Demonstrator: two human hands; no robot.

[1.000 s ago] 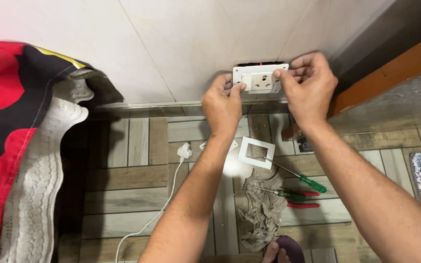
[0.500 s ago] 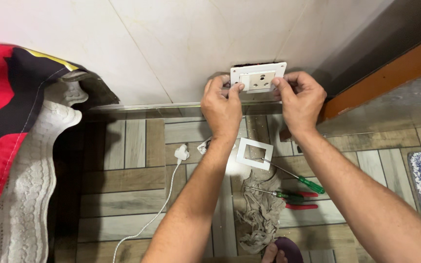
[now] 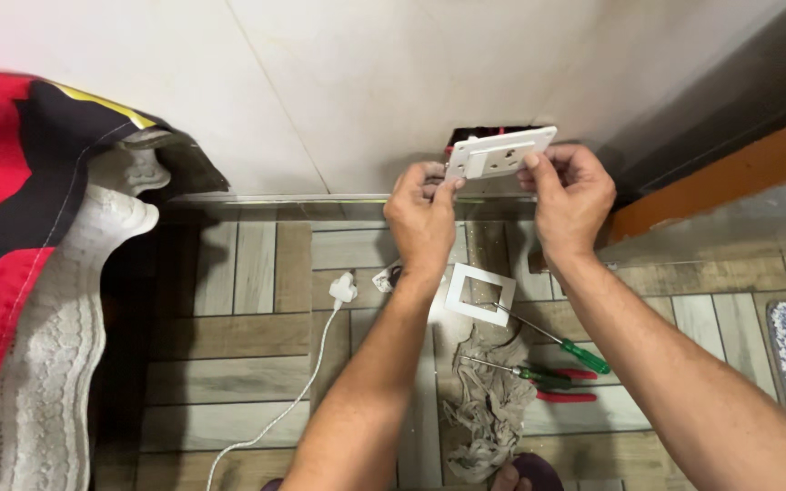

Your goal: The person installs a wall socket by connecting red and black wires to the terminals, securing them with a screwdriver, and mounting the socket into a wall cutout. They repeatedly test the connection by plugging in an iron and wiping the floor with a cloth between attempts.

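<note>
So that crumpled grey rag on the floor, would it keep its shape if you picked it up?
Probably not. The rag lies in loose folds on the floor tiles, so it would likely hang limp and weigh little. Pushed, it would probably bunch up rather than slide, and might drag the green-handled screwdriver that seems to rest across its top edge.

The socket plate (image 3: 502, 153) is held against the wall (image 3: 366, 82), left hand (image 3: 422, 214) at its seven o'clock, right hand (image 3: 570, 195) at five. On the floor (image 3: 247, 300) below, a frame (image 3: 479, 293) lies; screwdrivers (image 3: 557, 350) at its four o'clock.
</note>
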